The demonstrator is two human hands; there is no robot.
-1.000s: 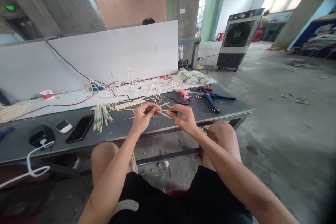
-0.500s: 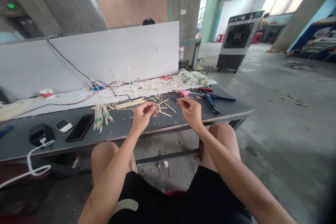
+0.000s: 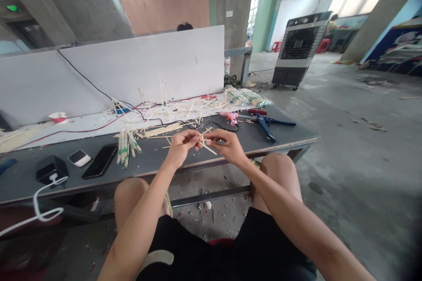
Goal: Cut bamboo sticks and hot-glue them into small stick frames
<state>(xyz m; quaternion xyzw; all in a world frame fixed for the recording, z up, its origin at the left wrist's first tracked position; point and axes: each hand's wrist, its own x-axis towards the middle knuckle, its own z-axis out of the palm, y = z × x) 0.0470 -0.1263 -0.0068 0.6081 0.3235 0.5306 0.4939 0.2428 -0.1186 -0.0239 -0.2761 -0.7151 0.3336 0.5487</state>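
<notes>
My left hand [image 3: 182, 147] pinches a small frame of joined wooden sticks [image 3: 209, 149] over the table's front part, its stick ends poking out to the right of the fingers. My right hand [image 3: 227, 144] meets it from the other side, thumb and forefinger closed on the frame's sticks. Fingertips of both hands nearly touch and partly hide the joint. Behind them lie loose wooden sticks [image 3: 163, 130]. A pink glue gun [image 3: 231, 117] rests just beyond my right hand, beside blue-handled cutters [image 3: 264, 128].
Wrapped stick bundles [image 3: 124, 149], a phone [image 3: 100, 161] and a black box with a white cable [image 3: 52, 169] lie at left. Several stick structures [image 3: 164, 94] stand before the white partition [image 3: 132, 72]. Plastic-wrapped packs [image 3: 247, 97] sit at back right. A person's head shows behind the partition.
My right hand has moved left and slightly down, from apart to the stick frame in my left hand. The left hand has stayed nearly in place.
</notes>
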